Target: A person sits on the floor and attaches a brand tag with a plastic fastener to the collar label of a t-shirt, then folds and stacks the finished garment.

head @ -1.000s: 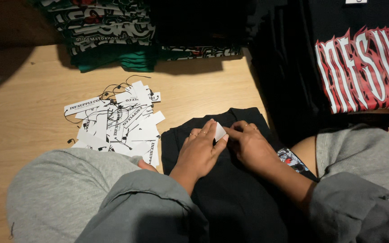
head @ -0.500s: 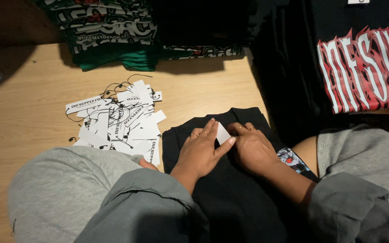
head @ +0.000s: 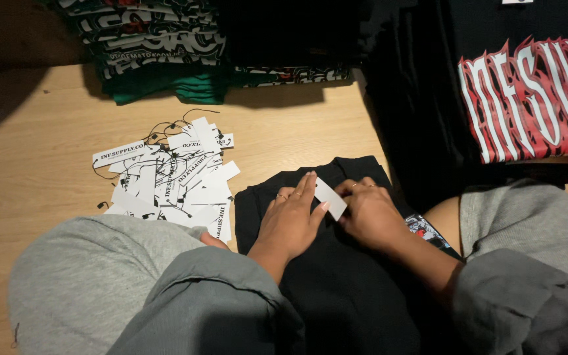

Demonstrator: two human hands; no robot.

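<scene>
Grip status: both hands work one small white tag (head: 331,198) at the upper edge of a folded black garment (head: 336,283). Left hand (head: 290,220) lies flat, fingers extended, fingertips pressing the near side of the tag; nothing is enclosed in the palm. Right hand (head: 371,213) is curled, its fingertips pinching the tag's far side against the cloth.

Location: the tag sits between the two hands, tilted, on top of the garment, which rests partly on the wooden bench (head: 27,171) and partly over the person's lap.

Handling, as judged:
- Tag: thin rectangular card, light, semi-stiff, smooth. It will crease if bent. Hold it by its edges with the fingertips.
- Garment: soft, limp knit fabric with a matte surface. It gives under pressure and bunches, so flatten it with an open palm.

Surroundings:
- Pile of white tags (head: 172,181) with thin black strings lies left of the garment, loose and overlapping.
- Stacks of folded printed shirts (head: 159,52) run along the far edge.
- Black shirt with red and white print (head: 534,98) lies at right.
- Grey fleece sleeves (head: 165,289) cover both forearms.
</scene>
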